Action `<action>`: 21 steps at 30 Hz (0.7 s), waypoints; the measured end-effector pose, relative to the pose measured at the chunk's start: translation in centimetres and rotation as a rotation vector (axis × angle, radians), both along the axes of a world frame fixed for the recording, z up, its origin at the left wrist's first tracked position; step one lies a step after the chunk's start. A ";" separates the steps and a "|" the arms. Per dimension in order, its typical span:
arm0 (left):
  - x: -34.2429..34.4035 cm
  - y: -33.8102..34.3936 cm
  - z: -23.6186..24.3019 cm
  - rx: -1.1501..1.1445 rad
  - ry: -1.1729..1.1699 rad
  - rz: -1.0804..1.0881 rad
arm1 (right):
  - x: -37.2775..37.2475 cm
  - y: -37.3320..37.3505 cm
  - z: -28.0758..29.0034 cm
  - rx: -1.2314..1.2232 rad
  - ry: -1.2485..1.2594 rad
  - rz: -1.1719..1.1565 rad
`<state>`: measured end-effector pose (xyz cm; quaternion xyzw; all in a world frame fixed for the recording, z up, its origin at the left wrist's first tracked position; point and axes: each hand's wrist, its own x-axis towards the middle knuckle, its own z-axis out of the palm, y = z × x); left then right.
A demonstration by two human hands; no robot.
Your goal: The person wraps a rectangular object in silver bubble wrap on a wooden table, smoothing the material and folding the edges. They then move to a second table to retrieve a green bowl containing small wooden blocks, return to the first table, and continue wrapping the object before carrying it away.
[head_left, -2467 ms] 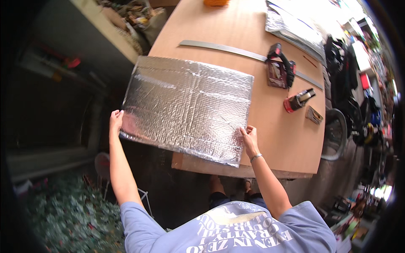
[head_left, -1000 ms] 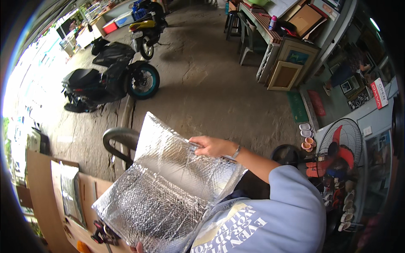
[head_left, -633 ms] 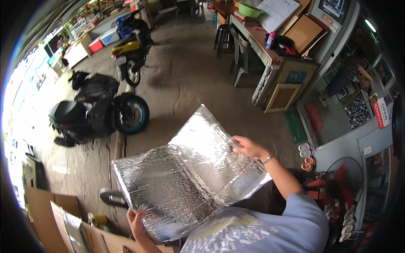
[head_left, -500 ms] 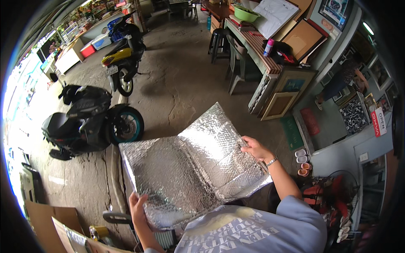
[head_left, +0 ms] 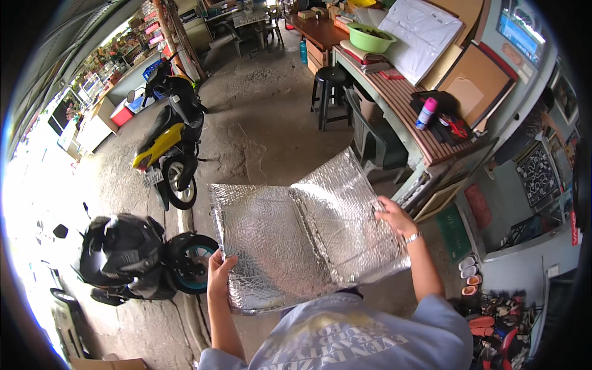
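Observation:
A silver foil bubble sheet (head_left: 265,240) spreads out in front of my body, creased down its middle into two panels. My left hand (head_left: 220,277) grips its left edge, thumb on top and the other fingers mostly hidden underneath. On the right edge, my right hand (head_left: 396,217) pinches the other panel, thumb over the foil. A metal-banded bracelet (head_left: 414,237) circles my right wrist. The sheet's far right corner stands higher than the rest, and its near edge lies close to my shirt.
Left of me stands a black motor scooter (head_left: 123,256), with a yellow and black motorcycle (head_left: 169,139) beyond. A slatted table (head_left: 407,102) on the right carries a green basin (head_left: 369,40) and a spray can (head_left: 426,114). A chair (head_left: 376,135) and black stool (head_left: 331,92) stand beside it. Shoes (head_left: 487,320) crowd the lower right.
The view has shifted forward, so the scooter appears lower and the table nearer. Both hands still hold the foil sheet, which now sits slightly further right in view.

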<state>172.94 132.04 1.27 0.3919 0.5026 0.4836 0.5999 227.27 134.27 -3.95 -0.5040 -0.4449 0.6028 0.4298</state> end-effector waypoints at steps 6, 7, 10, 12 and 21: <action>0.7 21.5 1.0 -0.008 -0.081 0.109 | 0.2 27.9 -0.5 0.014 0.035 0.107; -0.4 24.4 0.0 0.016 -0.077 0.116 | -0.2 32.1 -0.1 -0.003 0.019 0.158; -0.7 35.7 -1.1 0.020 -0.103 0.116 | -0.5 45.1 0.2 -0.034 0.063 0.192; 1.0 44.6 -0.9 0.029 -0.097 0.110 | 0.8 53.7 -0.9 -0.021 0.015 0.169; 6.1 85.2 0.7 0.073 -0.032 -0.070 | 6.0 84.7 -0.6 -0.051 -0.040 0.018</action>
